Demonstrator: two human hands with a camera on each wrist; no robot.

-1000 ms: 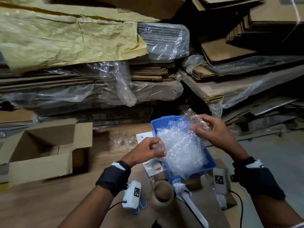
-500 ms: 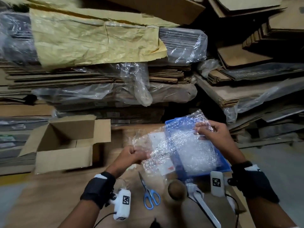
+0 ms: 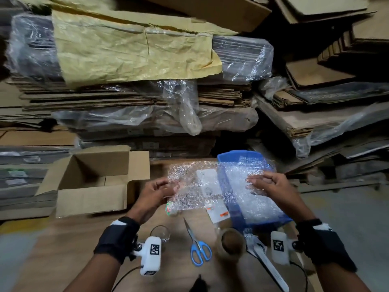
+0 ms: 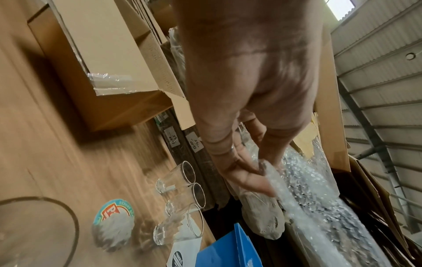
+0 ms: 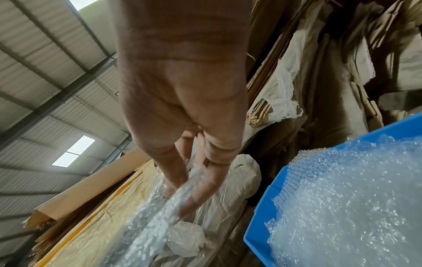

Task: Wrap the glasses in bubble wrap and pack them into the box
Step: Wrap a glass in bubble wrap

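Holding a bubble wrap sheet (image 3: 202,186) stretched in the air between both hands, above the table (image 3: 63,249) and just in front of the blue bin (image 3: 237,157). Pinching its left edge between thumb and fingers of the left hand (image 3: 155,192); pinching the right edge with the right hand (image 3: 271,186), fingers curled round the film. Probably spreading the sheet to lay it flat: keeping it taut and level, lowering it onto bare table near the glasses (image 4: 182,195), clear of the scissors (image 3: 199,245) and tape roll (image 3: 230,243). Leaving enough margin all round for rolling a glass. Box (image 3: 92,180) standing open at left, nothing visible inside.

Showing three empty glasses in a row on the table only in the left wrist view; hidden behind the sheet from the head. Showing more wrap heaped in the bin (image 5: 342,198) most plainly in the right wrist view.
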